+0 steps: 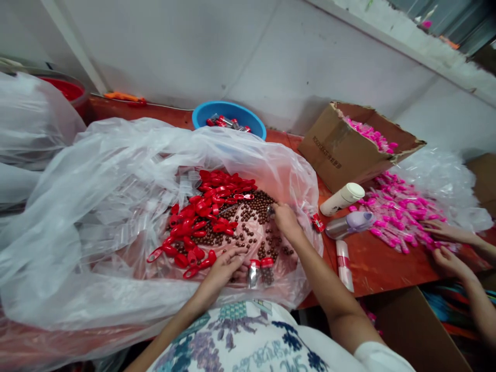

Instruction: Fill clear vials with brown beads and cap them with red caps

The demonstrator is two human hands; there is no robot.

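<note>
Brown beads point(256, 206) lie spread inside a large clear plastic bag point(151, 134), beside a pile of red plastic pieces point(209, 194). My right hand point(284, 221) is closed at the right side of the beads, around a small clear item point(270, 210) too small to name. My left hand point(228, 266) rests at the near edge of the beads, its fingers extended and partly bent; no held object shows. Just right of it stand two small red-capped containers, one clear point(253, 276) and one with brown beads inside point(267, 274). Clear plastic containers point(120, 217) fill the bag's left part.
A blue basin point(228, 111) sits behind the bag. To the right are a cardboard box point(349, 144), a white bottle point(343, 199), a purple-lidded bottle point(349, 224) and a pink pile point(403, 212). Another person's hands point(445, 245) are at that pile.
</note>
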